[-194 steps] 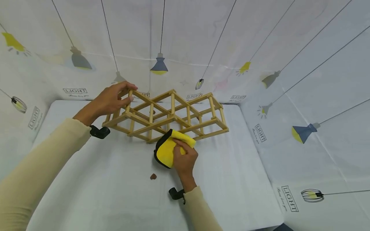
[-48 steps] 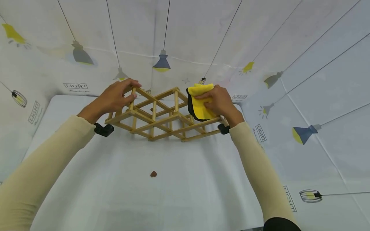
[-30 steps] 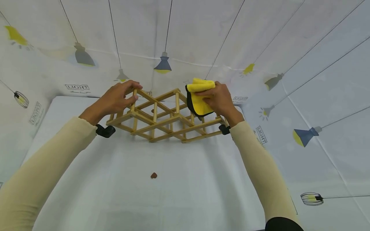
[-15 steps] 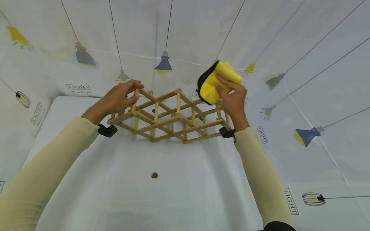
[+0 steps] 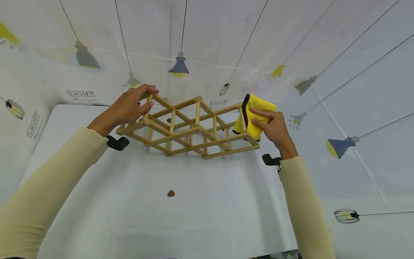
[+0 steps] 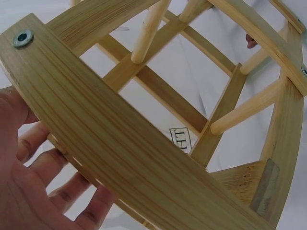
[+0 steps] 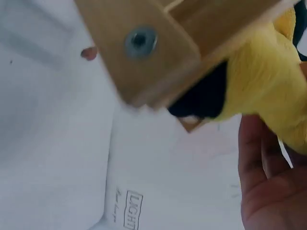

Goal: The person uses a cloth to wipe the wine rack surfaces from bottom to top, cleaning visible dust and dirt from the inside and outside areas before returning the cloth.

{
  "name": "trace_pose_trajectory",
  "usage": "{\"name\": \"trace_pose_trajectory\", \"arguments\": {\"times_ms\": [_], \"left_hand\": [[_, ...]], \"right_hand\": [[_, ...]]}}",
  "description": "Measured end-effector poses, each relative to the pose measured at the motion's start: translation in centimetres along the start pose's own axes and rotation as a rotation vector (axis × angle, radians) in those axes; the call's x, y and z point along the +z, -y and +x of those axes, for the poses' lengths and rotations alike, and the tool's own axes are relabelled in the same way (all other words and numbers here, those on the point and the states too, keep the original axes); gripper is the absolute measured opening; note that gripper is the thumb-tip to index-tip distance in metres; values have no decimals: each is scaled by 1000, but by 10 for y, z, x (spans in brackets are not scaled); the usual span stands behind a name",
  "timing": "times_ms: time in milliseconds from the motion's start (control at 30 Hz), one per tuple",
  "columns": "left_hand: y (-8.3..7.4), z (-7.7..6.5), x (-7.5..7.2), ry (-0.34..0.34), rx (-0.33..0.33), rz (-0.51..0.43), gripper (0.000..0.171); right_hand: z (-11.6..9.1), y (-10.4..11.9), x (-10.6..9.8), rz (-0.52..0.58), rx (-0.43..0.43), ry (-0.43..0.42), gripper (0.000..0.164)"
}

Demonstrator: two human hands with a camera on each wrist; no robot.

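Observation:
A light wooden lattice rack (image 5: 196, 128) of slats and round dowels stands at the back of the table. My left hand (image 5: 124, 107) grips its left end, thumb and fingers around the corner post. In the left wrist view, several fingers curl under a broad slat (image 6: 96, 110) with a metal bolt at its corner. My right hand (image 5: 275, 128) pinches a folded yellow cloth (image 5: 258, 105) with black edging, which lies around the upright dowel at the rack's right end. The right wrist view shows the cloth (image 7: 264, 72) bunched behind a bolted corner, partly hiding my fingers.
A small brown heart-shaped piece (image 5: 170, 193) lies on the white-covered table (image 5: 145, 219) in front of the rack. Another small brown piece (image 5: 169, 120) shows through the slats. Close behind the table rises a wall sheet (image 5: 207, 43) printed with lamps.
The right hand has carried the yellow cloth from the rack's front middle to its right part, lifted it, then lowered it onto the right end dowel. The left hand has kept its grip.

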State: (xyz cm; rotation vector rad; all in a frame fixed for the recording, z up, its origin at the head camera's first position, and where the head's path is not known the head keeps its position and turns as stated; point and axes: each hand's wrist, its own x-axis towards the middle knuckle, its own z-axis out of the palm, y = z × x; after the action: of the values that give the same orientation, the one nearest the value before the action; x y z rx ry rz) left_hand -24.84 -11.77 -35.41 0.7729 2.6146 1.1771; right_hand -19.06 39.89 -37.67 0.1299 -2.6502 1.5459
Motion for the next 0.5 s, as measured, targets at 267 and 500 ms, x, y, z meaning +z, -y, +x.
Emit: {"name": "trace_pose_trajectory", "arguments": {"times_ms": [267, 500], "left_hand": [[1, 2, -2, -6, 2, -3, 45], [1, 1, -2, 0, -9, -21, 47]], "right_hand": [[9, 13, -7, -154, 132, 208, 43], [16, 10, 2, -251, 153, 362, 37]]}}
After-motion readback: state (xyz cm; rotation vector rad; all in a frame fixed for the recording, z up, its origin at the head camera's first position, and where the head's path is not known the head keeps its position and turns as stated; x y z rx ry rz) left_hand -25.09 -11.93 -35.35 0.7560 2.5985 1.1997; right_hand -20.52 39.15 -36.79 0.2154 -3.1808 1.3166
